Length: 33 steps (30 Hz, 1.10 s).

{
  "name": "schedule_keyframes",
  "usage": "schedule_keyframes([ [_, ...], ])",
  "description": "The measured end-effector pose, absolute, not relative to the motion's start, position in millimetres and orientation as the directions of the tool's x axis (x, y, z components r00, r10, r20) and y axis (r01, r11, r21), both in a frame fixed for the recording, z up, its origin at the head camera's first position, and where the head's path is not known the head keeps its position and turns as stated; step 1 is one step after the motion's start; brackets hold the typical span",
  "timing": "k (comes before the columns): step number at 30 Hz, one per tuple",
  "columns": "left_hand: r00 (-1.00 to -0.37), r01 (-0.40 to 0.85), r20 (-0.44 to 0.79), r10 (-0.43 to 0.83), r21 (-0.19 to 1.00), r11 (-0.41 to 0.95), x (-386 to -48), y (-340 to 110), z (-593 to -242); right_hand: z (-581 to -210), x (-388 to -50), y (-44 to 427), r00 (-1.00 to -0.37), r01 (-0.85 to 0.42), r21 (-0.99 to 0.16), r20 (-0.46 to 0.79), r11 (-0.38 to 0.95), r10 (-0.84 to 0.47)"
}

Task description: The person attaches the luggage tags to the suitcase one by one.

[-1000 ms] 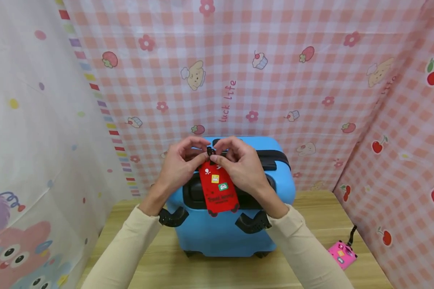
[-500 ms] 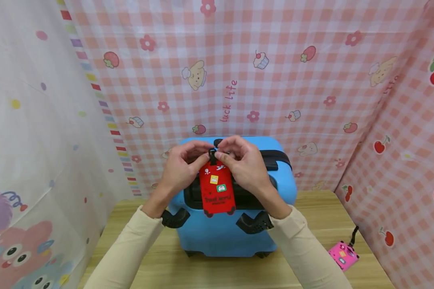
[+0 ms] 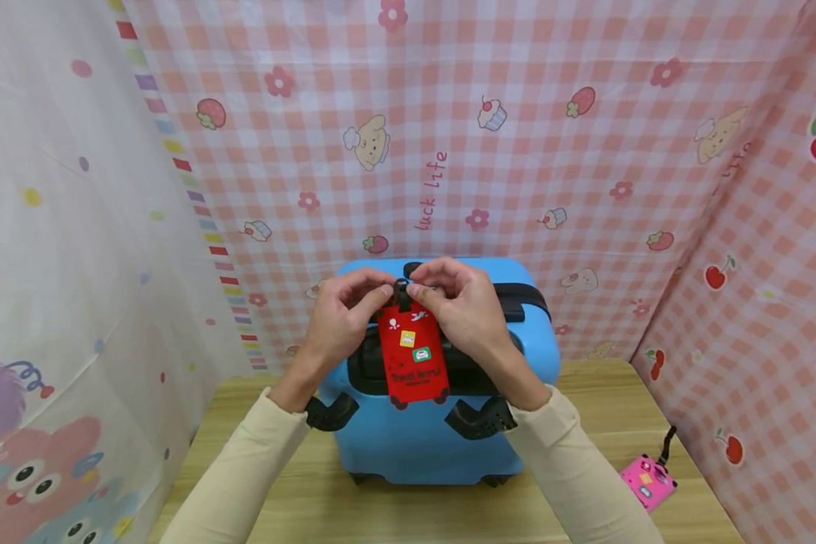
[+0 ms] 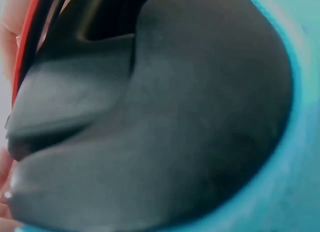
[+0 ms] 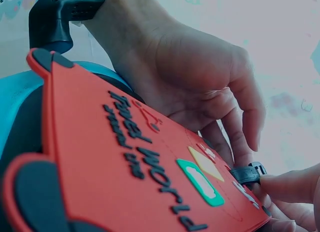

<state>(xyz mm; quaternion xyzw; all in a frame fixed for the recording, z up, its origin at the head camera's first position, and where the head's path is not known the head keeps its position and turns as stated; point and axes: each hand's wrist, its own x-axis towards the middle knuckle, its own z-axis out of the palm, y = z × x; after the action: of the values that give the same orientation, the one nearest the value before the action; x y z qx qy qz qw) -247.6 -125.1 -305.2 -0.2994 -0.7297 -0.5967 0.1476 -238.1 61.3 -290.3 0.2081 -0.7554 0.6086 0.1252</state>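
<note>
A red luggage tag (image 3: 415, 370) with small stickers and dark lettering hangs by its black strap (image 3: 404, 296) before the suitcase. My left hand (image 3: 340, 317) is at the strap's left side, thumb and fingers curled in at the tag's top. From the other side my right hand (image 3: 472, 313) pinches the strap, its thumb against the black buckle (image 5: 256, 171) in the right wrist view. Behind the tag stands a blue suitcase (image 3: 428, 446) with a black side handle (image 3: 365, 363). The left wrist view shows mostly black suitcase plastic (image 4: 200, 117); my fingertips behind the tag are hidden.
A pink luggage tag (image 3: 646, 483) with a black strap lies on the wooden table (image 3: 605, 393) at the right. Checked cloth (image 3: 408, 113) hangs behind the suitcase and on the right; a white printed cloth (image 3: 95, 264) hangs at the left.
The red luggage tag swung more upright, then tilted slightly again, its lower end shifting a little right. Both hands stay at its strap, with small finger movements. The suitcase has stayed in place.
</note>
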Motion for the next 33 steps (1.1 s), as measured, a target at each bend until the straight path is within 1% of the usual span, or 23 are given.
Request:
schedule_keyframes([
  [4, -0.78, 0.604, 0.567, 0.264, 0.792, 0.086, -248, -125, -304, -290, -238, 61, -0.886, -0.46, -0.871, 0.436, 0.174, -0.157],
  [15, -0.793, 0.593, 0.56, 0.241, 0.799, 0.097, -248, -125, -303, -291, -237, 62, -0.883, -0.465, -0.87, 0.443, 0.164, -0.155],
  [19, -0.79, 0.595, 0.567, 0.233, 0.801, 0.068, -249, -124, -304, -290, -237, 61, -0.885, -0.463, -0.87, 0.443, 0.17, -0.147],
  [27, -0.814, 0.547, 0.536, 0.225, 0.837, -0.012, -247, -125, -303, -285, -237, 62, -0.903, -0.426, -0.882, 0.399, 0.201, -0.161],
  [33, -0.797, 0.584, 0.556, 0.236, 0.809, 0.065, -249, -126, -304, -280, -238, 66, -0.907, -0.408, -0.879, 0.36, 0.249, -0.217],
])
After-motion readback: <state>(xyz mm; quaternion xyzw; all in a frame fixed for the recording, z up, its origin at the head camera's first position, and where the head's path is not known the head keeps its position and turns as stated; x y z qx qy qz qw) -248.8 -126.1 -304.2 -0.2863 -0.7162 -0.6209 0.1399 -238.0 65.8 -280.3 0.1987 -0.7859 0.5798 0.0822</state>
